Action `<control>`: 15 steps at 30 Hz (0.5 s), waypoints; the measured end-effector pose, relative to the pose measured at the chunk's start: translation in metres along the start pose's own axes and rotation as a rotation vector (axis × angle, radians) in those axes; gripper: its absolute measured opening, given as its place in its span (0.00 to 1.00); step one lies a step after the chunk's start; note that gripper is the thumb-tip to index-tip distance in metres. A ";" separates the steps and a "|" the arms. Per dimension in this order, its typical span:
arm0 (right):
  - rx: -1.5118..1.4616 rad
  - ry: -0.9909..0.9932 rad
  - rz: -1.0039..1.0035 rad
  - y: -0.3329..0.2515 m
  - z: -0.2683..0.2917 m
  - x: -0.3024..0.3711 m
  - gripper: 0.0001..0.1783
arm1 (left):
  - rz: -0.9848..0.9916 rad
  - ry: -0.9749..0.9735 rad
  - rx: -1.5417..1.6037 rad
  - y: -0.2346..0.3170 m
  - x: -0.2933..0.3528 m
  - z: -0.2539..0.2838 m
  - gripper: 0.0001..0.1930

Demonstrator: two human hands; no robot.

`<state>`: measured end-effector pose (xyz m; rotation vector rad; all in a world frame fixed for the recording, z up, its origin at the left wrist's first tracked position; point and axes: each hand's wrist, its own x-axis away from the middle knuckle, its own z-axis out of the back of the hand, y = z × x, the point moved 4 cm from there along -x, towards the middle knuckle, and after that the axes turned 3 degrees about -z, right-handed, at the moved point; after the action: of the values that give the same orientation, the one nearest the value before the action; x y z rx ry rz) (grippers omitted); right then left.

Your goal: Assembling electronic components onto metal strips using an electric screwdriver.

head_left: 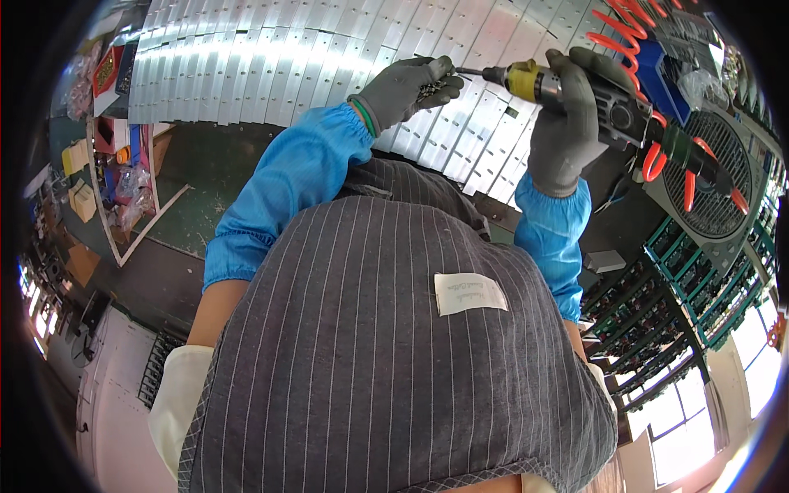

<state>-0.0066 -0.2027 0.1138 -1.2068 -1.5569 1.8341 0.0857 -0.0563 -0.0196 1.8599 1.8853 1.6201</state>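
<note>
Reaching forward over the silvery metal strips (pixel 246 74), the left gloved hand (pixel 400 90) is half curled, and small metal pieces (pixel 432 87) are held in its fingers. By the right gloved hand (pixel 567 131), wrapped round with wrist upright, a yellow-collared power driver (pixel 618 112) is gripped, its bit (pixel 471 71) pointed leftward over the strips, near the left fingertips.

The tiny pieces (pixel 431 88), perhaps screws, look indistinct.
</note>
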 end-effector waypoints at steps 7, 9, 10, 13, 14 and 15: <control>-0.209 0.097 -0.128 -0.007 0.018 0.013 0.18 | -0.010 -0.108 0.006 -0.001 -0.007 -0.022 0.22; -0.219 0.115 -0.137 -0.008 0.020 0.016 0.17 | -0.026 -0.031 -0.019 -0.003 -0.006 -0.025 0.22; -0.228 0.129 -0.146 -0.009 0.020 0.017 0.16 | -0.024 -0.035 -0.022 -0.003 -0.006 -0.029 0.22; -0.238 0.173 -0.159 -0.009 0.021 0.020 0.16 | -0.019 -0.002 0.036 -0.006 -0.008 -0.036 0.21; -0.240 0.172 -0.159 -0.009 0.021 0.021 0.16 | -0.007 0.004 0.093 -0.010 -0.009 -0.036 0.21; -0.234 0.203 -0.163 -0.008 0.023 0.022 0.16 | 0.006 0.009 0.150 -0.013 -0.010 -0.037 0.20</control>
<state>-0.0387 -0.1957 0.1141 -1.2808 -1.7315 1.4112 0.0559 -0.0829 -0.0173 1.9176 2.0597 1.5298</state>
